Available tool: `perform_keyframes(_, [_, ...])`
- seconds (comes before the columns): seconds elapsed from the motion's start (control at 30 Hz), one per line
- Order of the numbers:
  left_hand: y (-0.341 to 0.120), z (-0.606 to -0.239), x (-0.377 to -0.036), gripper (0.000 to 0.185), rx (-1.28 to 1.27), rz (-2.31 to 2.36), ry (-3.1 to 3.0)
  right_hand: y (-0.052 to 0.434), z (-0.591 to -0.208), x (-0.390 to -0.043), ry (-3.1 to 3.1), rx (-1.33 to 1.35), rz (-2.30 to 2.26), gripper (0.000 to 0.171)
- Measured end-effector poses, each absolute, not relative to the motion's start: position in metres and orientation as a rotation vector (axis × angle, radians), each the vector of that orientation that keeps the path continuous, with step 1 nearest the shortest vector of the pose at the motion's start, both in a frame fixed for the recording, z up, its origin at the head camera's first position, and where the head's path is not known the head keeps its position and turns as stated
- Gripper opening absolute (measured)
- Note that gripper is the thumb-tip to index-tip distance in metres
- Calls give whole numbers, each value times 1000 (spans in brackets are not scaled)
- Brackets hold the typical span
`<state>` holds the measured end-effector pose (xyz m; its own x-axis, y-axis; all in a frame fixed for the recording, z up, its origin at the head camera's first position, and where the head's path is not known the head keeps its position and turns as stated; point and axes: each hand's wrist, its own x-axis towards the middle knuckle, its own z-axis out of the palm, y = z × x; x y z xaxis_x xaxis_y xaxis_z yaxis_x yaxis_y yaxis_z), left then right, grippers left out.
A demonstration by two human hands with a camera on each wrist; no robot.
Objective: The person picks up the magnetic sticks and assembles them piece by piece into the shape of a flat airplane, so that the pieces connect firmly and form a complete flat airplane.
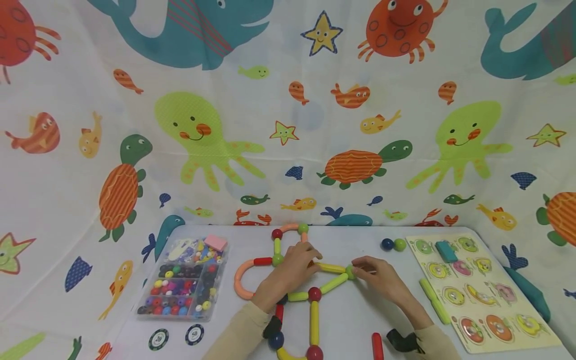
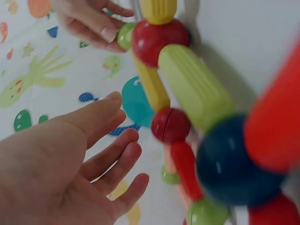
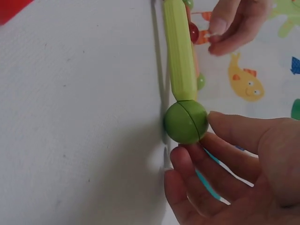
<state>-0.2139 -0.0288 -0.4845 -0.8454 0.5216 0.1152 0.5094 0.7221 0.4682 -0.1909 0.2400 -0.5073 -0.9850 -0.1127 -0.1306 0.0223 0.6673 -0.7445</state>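
A figure of coloured sticks and balls lies on the white table. My right hand (image 1: 380, 277) pinches a green ball (image 3: 186, 122) at the figure's right corner, the thumb on one side and fingers behind. From that ball run a yellow stick (image 1: 330, 268) and a yellow-green stick (image 3: 182, 56). Over the figure's middle, my left hand (image 1: 294, 265) has its fingers loosely extended and holds nothing. Beside it in the left wrist view are a dark red ball (image 2: 171, 125) and a dark blue ball (image 2: 239, 161). Curved peach pieces (image 1: 243, 280) form loops at the left and back.
A compartment box of beads (image 1: 213, 305) stands left, a pink block (image 1: 216, 243) on it. Two chips (image 1: 158, 339) lie before it. Right are a puzzle board (image 1: 488, 320), a teal block (image 1: 445, 251), a green stick (image 1: 434, 301), two loose balls (image 1: 399, 244) and a red stick (image 1: 377, 346).
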Motion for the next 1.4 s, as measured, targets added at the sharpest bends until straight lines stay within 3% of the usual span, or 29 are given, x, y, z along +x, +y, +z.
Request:
perform_keyframes(0.47, [-107, -490, -172, 29, 629, 880, 2998, 293, -504, -178, 3002, 35, -1212, 30])
perform_keyframes(0.87, [-130, -497, -157, 22, 486, 885, 3030, 372, -503, -134, 2983, 477, -1042, 51])
perform_keyframes(1.0, [-133, -501, -155, 20, 486, 921, 3015, 379, -509, -129, 2913, 469, -971, 56])
perform_keyframes(1.4, [-131, -510, -153, 19, 488, 986, 2963, 361, -512, -128, 2951, 434, -880, 43])
